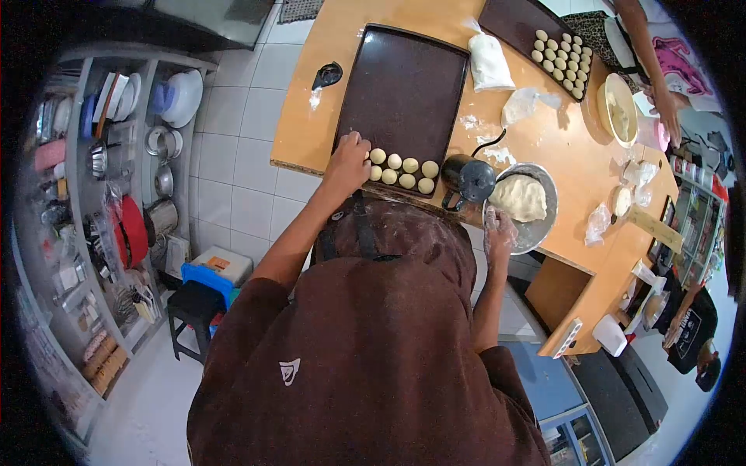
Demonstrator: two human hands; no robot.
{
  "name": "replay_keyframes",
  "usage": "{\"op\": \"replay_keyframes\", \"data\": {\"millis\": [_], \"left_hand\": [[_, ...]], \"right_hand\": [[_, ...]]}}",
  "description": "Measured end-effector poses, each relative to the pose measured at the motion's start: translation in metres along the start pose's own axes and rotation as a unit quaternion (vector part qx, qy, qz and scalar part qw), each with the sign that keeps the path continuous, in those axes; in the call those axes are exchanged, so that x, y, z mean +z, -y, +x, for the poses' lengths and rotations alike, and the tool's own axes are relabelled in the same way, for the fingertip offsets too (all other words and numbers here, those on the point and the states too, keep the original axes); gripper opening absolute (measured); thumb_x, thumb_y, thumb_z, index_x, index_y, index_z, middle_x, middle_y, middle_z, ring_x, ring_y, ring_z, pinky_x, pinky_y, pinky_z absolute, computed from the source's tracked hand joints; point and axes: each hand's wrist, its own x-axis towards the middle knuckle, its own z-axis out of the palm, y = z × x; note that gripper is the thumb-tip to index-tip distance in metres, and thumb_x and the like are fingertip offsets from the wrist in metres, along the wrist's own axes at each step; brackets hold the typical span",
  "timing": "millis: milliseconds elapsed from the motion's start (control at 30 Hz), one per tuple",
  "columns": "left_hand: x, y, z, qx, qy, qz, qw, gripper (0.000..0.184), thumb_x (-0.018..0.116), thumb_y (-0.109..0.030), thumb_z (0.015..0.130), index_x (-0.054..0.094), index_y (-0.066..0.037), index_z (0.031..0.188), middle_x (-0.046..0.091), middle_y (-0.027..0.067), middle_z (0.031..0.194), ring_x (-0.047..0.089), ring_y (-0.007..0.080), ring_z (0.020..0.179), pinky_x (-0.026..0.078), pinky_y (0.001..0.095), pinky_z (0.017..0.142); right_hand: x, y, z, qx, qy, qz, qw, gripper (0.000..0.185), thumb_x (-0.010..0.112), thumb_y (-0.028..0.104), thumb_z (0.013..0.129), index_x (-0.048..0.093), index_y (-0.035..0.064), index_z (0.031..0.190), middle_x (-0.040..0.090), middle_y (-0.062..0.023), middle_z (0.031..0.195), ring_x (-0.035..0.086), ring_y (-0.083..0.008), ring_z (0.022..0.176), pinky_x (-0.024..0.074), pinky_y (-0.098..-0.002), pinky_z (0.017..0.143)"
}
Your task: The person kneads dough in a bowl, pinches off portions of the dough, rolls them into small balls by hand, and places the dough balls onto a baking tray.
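Note:
My left hand [351,161] is at the near left corner of a dark baking tray [404,85], fingers bent and drawn together. Whatever is between its fingertips is hidden. Right beside it, small pale dough balls [395,161] sit in two short rows along the tray's near edge. A metal bowl [538,233] with a large lump of dough [519,197] stands at the table edge. Dusted with flour, my right hand [499,234] is at the bowl's near left rim, against the dough's edge. Its fingers are curled, and I cannot see what they grip.
A black lidded jug [471,180] stands between tray and bowl. Further back are a flour bag [489,62], a second tray [519,25] with dough balls and a yellow bowl [626,116]. Another person's arm [660,85] reaches in at the right. Shelves [144,233] line the left.

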Motion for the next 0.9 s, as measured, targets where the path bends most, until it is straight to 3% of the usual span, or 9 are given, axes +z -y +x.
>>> {"op": "replay_keyframes", "data": {"millis": [100, 200, 367, 600, 900], "left_hand": [[0.0, 0.003, -0.002, 0.012, -0.004, -0.027, 1.0, 0.039, 0.07, -0.005, 0.078, 0.063, 0.0, 0.116, 0.054, 0.0215, 0.116, 0.053, 0.04, 0.114, 0.047, 0.0474, 0.1], [-0.01, -0.001, -0.001, -0.006, 0.025, -0.044, 0.999, 0.048, 0.072, -0.007, 0.078, 0.061, 0.0, 0.124, 0.054, 0.0211, 0.119, 0.053, 0.0397, 0.117, 0.046, 0.0466, 0.102], [-0.01, 0.013, -0.008, -0.015, -0.009, -0.071, 0.997, 0.053, 0.075, -0.011, 0.078, 0.06, 0.002, 0.127, 0.058, 0.0196, 0.115, 0.056, 0.0376, 0.114, 0.047, 0.0437, 0.101], [-0.002, 0.01, -0.006, -0.041, -0.031, -0.033, 0.998, 0.043, 0.076, -0.014, 0.079, 0.065, 0.0, 0.117, 0.061, 0.0183, 0.107, 0.059, 0.0368, 0.108, 0.049, 0.0452, 0.095], [-0.003, 0.016, -0.002, -0.005, -0.006, -0.042, 0.999, 0.033, 0.074, -0.012, 0.08, 0.068, -0.002, 0.111, 0.059, 0.0172, 0.107, 0.057, 0.0367, 0.109, 0.048, 0.0451, 0.094]], "right_hand": [[-0.003, -0.002, 0.006, 0.015, 0.054, 0.031, 0.998, 0.047, 0.058, 0.045, 0.1, 0.07, 0.0017, 0.114, 0.069, -0.0246, 0.113, 0.06, -0.045, 0.11, 0.0416, -0.0534, 0.1], [-0.013, 0.021, -0.001, -0.029, 0.007, 0.085, 0.996, 0.039, 0.06, 0.036, 0.1, 0.069, -0.0023, 0.101, 0.07, -0.0259, 0.099, 0.065, -0.0429, 0.094, 0.0472, -0.0488, 0.086], [-0.002, 0.005, 0.001, -0.016, -0.016, 0.023, 0.999, 0.038, 0.061, 0.034, 0.1, 0.069, -0.0029, 0.103, 0.07, -0.026, 0.098, 0.066, -0.0412, 0.093, 0.0484, -0.0472, 0.086], [-0.002, 0.003, 0.006, -0.048, -0.006, 0.045, 0.998, 0.034, 0.063, 0.031, 0.099, 0.072, -0.0015, 0.104, 0.072, -0.0237, 0.097, 0.068, -0.0339, 0.088, 0.0502, -0.0428, 0.085], [-0.004, 0.009, 0.004, -0.064, -0.027, 0.054, 0.996, 0.035, 0.064, 0.031, 0.098, 0.073, -0.0024, 0.104, 0.072, -0.0237, 0.095, 0.069, -0.0361, 0.089, 0.0506, -0.0435, 0.085]]}}
